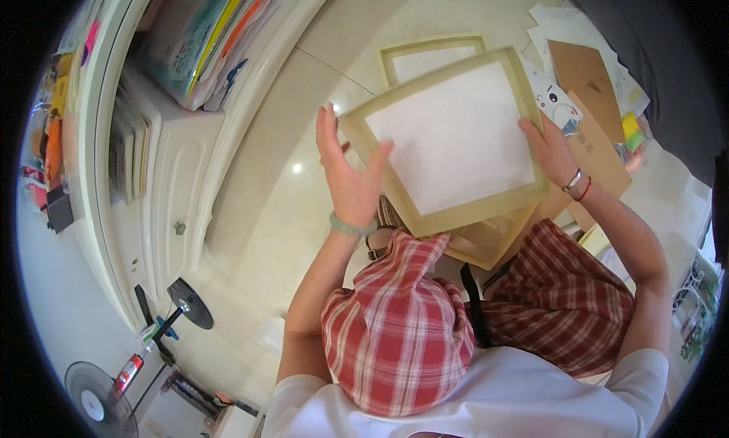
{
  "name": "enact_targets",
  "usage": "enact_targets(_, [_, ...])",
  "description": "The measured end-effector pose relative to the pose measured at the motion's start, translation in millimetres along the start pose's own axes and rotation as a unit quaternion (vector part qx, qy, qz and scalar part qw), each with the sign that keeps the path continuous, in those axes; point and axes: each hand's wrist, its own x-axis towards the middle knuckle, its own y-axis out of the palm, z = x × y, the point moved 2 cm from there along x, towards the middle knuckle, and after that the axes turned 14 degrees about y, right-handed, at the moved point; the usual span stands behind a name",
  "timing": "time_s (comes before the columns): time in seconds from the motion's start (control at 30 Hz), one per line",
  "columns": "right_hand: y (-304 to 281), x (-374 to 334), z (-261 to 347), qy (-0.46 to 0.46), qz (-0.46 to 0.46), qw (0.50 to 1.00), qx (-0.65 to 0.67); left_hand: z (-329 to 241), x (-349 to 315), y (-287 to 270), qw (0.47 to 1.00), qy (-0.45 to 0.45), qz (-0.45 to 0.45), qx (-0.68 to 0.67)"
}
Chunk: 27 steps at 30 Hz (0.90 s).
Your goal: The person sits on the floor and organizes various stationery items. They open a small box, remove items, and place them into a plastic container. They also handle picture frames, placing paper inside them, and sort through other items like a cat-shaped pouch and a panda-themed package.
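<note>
A shallow cream box lid (456, 134) with a white inner face is tilted up in front of me. My right hand (552, 155) grips its right rim, thumb on the inner side and the other fingers hidden behind. My left hand (351, 184) is at the left rim with fingers spread, its thumb overlapping the edge; whether it touches I cannot tell. Beneath the lid's near corner shows a cream box (497, 241), partly covered. Behind it on the floor lies another cream-rimmed box piece (434, 43) with a white inside.
Flat brown cardboard (596, 146), white papers (577, 28) and a white card with a cartoon face (552, 96) lie at the right. A white cabinet (178, 180) with folders (205, 43) stands on the left. At lower left is a fan (95, 404). Red plaid cloth covers my legs.
</note>
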Motion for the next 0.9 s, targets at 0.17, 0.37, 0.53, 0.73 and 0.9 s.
enact_targets(0.17, [9, 2, -18, -0.061, -0.073, 0.995, 0.039, 27, 11, 11, 0.984, -0.117, 0.006, -0.135])
enact_targets(0.37, [-29, -4, 61, -0.33, -0.175, 0.913, -0.164, 2, 2, 14, 0.994, -0.051, 0.092, -0.026])
enact_targets(0.53, [11, -30, 77, -0.358, -0.044, 0.895, -0.263, -27, -5, 33, 0.971, 0.038, 0.233, 0.041])
enact_targets(0.73, [29, -55, 78, -0.307, 0.025, 0.939, -0.155, -36, -6, 39, 0.967, 0.075, 0.241, 0.034])
enact_targets(0.9, [18, -39, 71, -0.289, 0.188, 0.932, -0.115, -34, -3, 23, 0.945, 0.137, 0.298, -0.013])
